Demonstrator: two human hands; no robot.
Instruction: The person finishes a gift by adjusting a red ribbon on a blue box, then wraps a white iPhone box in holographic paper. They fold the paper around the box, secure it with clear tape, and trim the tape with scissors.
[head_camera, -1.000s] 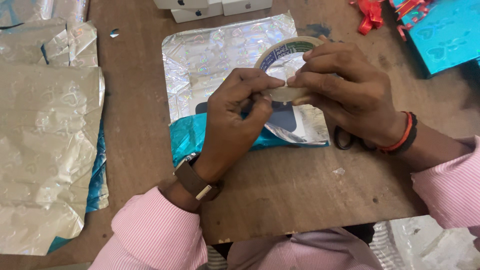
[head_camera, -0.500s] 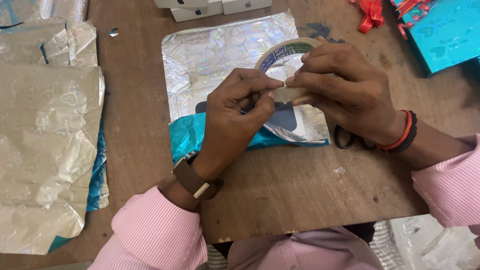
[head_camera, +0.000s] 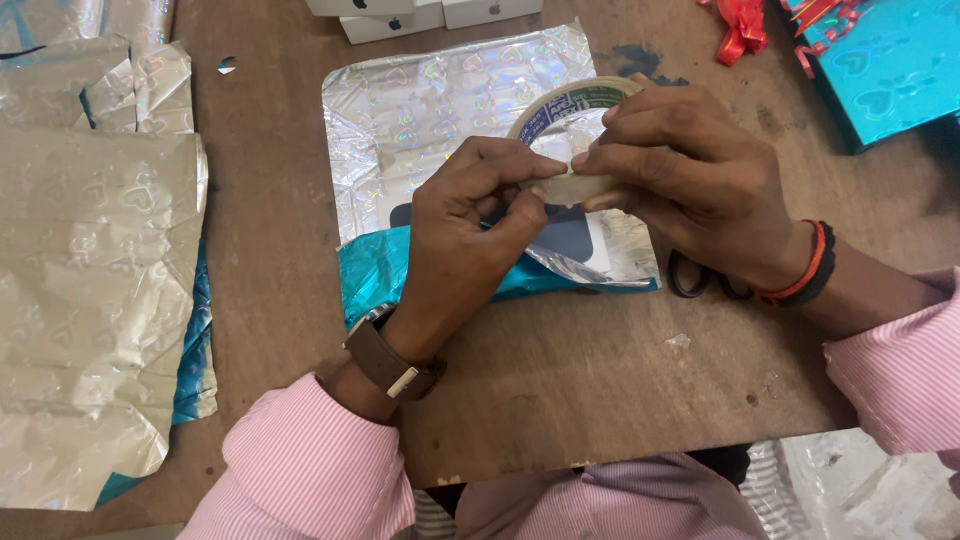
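Note:
My right hand (head_camera: 690, 185) grips a roll of clear tape (head_camera: 568, 104), held upright above the wooden table (head_camera: 600, 390). My left hand (head_camera: 470, 235) pinches at the roll's outer edge with thumb and forefinger, fingertips touching the tape next to my right fingers. Under both hands lies a sheet of shiny silver wrapping foil (head_camera: 430, 110) with a teal underside (head_camera: 375, 270), partly folded over a flat white and dark box that my hands mostly hide.
A large crumpled silver foil sheet (head_camera: 90, 280) covers the table's left side. White boxes (head_camera: 420, 15) stand at the far edge. A teal-wrapped parcel (head_camera: 890, 60) and red ribbon (head_camera: 742, 25) lie at the far right. Black scissor handles (head_camera: 690, 280) peek from under my right wrist.

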